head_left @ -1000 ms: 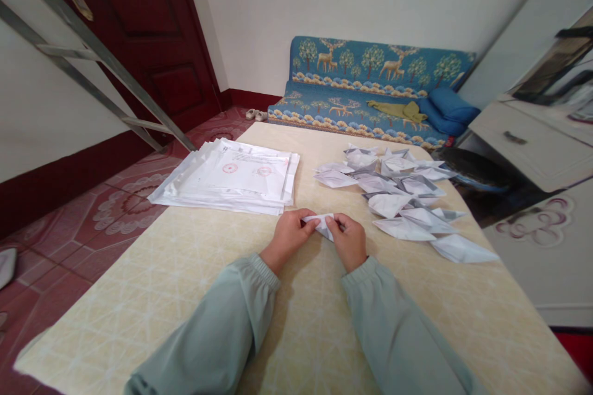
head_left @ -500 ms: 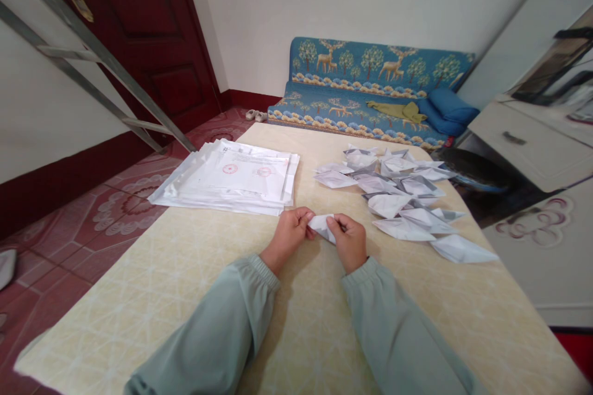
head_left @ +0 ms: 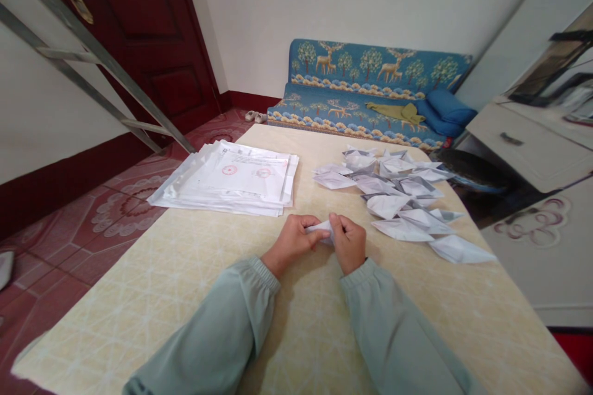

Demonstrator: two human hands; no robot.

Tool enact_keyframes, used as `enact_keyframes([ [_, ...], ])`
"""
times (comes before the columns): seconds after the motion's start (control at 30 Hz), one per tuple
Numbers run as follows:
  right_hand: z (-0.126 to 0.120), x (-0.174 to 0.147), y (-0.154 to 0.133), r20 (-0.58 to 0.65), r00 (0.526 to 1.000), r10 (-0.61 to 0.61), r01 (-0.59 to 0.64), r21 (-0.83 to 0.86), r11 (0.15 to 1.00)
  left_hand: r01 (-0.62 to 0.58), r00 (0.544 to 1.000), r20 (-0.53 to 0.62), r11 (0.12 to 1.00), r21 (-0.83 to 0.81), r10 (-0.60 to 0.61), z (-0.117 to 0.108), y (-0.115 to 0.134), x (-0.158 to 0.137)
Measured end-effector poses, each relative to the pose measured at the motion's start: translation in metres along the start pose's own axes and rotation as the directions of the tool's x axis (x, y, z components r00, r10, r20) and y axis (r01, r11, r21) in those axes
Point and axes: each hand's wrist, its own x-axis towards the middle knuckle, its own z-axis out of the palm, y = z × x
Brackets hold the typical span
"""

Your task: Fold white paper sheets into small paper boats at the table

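Between my two hands is a small folded piece of white paper (head_left: 320,228), held just above the table. My left hand (head_left: 296,239) pinches its left end, thumb stretched across the front. The other end is gripped by my right hand (head_left: 346,241), thumb up against the paper. Fingers cover much of the piece, so its full shape is hidden. To the right lie several folded white paper boats (head_left: 402,228) in a loose cluster. A stack of printed paper sheets (head_left: 250,173) with red stamps lies beyond my left hand.
The table (head_left: 185,296) has a cream patterned cover. Behind it stands a blue sofa (head_left: 333,62) with a deer print. A white cabinet (head_left: 519,142) is close on the right. A metal ladder (head_left: 111,65) leans at the left, before a dark red door (head_left: 139,6).
My left thumb has moved across the front of the folded paper, and my left hand sits closer to the right one. Less of the paper shows now.
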Motion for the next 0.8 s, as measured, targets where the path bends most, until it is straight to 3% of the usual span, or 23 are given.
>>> enact_keyframes([
  [0.17,0.0026,0.0027,0.0009,0.005,0.997,0.081,-0.081,0.124,0.989,-0.008,0.965,-0.261,1.0,-0.027,0.001,-0.0038,0.0014,0.0018],
  [0.27,0.0051,0.0042,0.0006,0.072,0.99,0.122,-0.135,0.214,0.968,-0.025,0.941,-0.338,0.998,-0.055,0.005,-0.0062,0.0017,0.0029],
  [0.4,0.0047,0.0039,-0.0039,0.108,0.988,0.114,-0.144,0.331,0.933,-0.038,0.948,-0.319,0.996,-0.079,0.011,-0.0053,0.0038,0.0029],
  [0.6,0.0004,0.0031,-0.0026,0.131,0.983,0.13,-0.167,0.333,0.928,-0.05,0.976,-0.218,0.982,-0.183,0.01,-0.0047,0.0026,0.0054],
  [0.8,0.0022,0.0016,-0.0015,0.185,0.972,0.142,-0.202,0.363,0.91,-0.039,0.974,-0.225,0.995,-0.09,0.018,-0.0072,-0.0017,0.0049],
])
